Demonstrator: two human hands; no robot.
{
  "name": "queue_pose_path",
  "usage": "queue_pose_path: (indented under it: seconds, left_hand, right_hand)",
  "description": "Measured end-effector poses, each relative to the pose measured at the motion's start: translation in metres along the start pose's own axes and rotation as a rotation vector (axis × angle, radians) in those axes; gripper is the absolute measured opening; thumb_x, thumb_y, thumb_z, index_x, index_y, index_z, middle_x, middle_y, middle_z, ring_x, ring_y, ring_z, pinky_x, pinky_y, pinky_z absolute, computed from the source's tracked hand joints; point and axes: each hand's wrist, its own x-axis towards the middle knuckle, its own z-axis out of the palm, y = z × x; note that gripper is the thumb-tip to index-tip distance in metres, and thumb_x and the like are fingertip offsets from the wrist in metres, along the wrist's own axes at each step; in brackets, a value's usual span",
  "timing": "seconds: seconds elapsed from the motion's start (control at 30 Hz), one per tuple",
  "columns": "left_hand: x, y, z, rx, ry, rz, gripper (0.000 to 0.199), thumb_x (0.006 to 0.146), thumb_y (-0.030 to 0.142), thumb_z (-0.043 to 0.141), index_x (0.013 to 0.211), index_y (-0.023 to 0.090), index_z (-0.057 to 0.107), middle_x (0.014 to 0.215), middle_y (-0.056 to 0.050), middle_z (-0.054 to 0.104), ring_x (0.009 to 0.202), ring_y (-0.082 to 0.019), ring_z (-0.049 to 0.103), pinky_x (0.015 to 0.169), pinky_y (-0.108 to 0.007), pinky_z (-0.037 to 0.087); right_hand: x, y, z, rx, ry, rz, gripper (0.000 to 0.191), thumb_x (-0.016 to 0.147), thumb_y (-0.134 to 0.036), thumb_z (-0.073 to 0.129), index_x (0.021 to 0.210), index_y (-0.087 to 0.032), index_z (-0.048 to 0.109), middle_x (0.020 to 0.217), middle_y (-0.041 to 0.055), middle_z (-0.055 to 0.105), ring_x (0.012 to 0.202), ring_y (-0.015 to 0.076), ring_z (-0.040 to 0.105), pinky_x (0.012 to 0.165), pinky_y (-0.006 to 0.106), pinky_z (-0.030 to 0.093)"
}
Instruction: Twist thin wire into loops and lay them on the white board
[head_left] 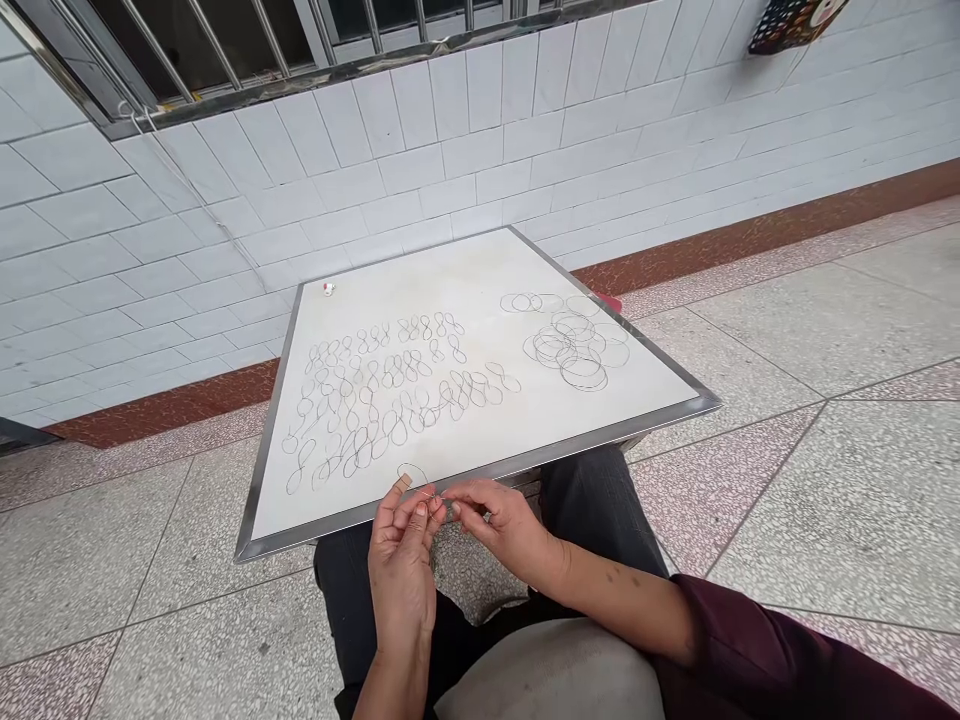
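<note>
Just over the table's front edge, my left hand [405,550] pinches a thin dark wire loop [412,466] between thumb and fingers. Its index finger carries a tan bandage [405,481] and is raised inside the loop's curve. My right hand [504,525] meets it from the right, thumb and forefinger closed on the same wire. The exact spot where the wire crosses between the fingertips is too small to make out. Beyond my hands, several rows of wire figure-eights [397,425] lie on the white table [465,270].
Plain round wire loops [574,345] lie in an overlapping heap at the table's right. A small red and white object [328,289] sits near the far left corner. The table's metal rim [480,475] crosses above my knees. A tiled wall [450,170] stands behind.
</note>
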Motion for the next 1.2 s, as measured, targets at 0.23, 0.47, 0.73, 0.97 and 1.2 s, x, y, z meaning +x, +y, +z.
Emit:
queue_pose_path:
  seconds: [0.23,0.47,0.73,0.97,1.2]
  left_hand:
    - [0.001,0.001,0.003,-0.074,-0.005,-0.056,0.049,0.068,0.023,0.084,0.112,0.017,0.064,0.097,-0.009,0.074,0.09,-0.016,0.069,0.092,-0.034,0.052]
    - [0.002,0.002,0.0,-0.08,0.018,-0.062,0.053,0.061,0.018,0.088,0.11,0.018,0.067,0.09,-0.005,0.074,0.089,-0.014,0.068,0.085,-0.026,0.054]
    - [-0.001,0.009,0.003,-0.121,0.022,-0.126,0.05,0.055,0.018,0.091,0.1,0.019,0.072,0.085,-0.003,0.072,0.08,-0.012,0.068,0.077,-0.022,0.055]
    - [-0.004,0.013,0.002,-0.052,-0.03,-0.102,0.05,0.06,0.015,0.088,0.106,0.02,0.07,0.078,0.0,0.071,0.082,-0.012,0.067,0.078,-0.023,0.054]
    - [-0.007,0.016,0.001,0.028,-0.094,-0.138,0.056,0.06,0.017,0.087,0.112,0.019,0.066,0.075,0.0,0.072,0.075,-0.012,0.066,0.074,-0.023,0.051]
  right_hand:
    - [0.002,0.001,-0.001,0.009,0.003,0.025,0.02,0.092,-0.019,0.056,0.104,-0.026,0.07,0.097,0.0019,0.074,0.088,0.0162,0.067,0.08,0.029,0.053]
    - [0.001,0.001,-0.002,-0.043,-0.02,0.011,0.021,0.092,-0.02,0.054,0.103,-0.026,0.07,0.095,0.0022,0.073,0.087,0.0163,0.067,0.078,0.029,0.052]
    - [0.0,-0.008,-0.007,-0.112,-0.044,0.009,0.025,0.091,-0.017,0.053,0.107,-0.026,0.07,0.09,0.0015,0.071,0.077,0.0143,0.064,0.07,0.026,0.051]
    - [0.003,-0.015,-0.013,-0.082,-0.108,-0.019,0.018,0.094,-0.027,0.056,0.106,-0.025,0.07,0.09,0.0038,0.065,0.084,0.0155,0.062,0.075,0.028,0.052]
    - [0.009,-0.011,-0.017,0.191,-0.161,0.17,0.021,0.088,-0.031,0.065,0.108,-0.025,0.069,0.093,0.0033,0.062,0.084,0.0148,0.059,0.073,0.028,0.051]
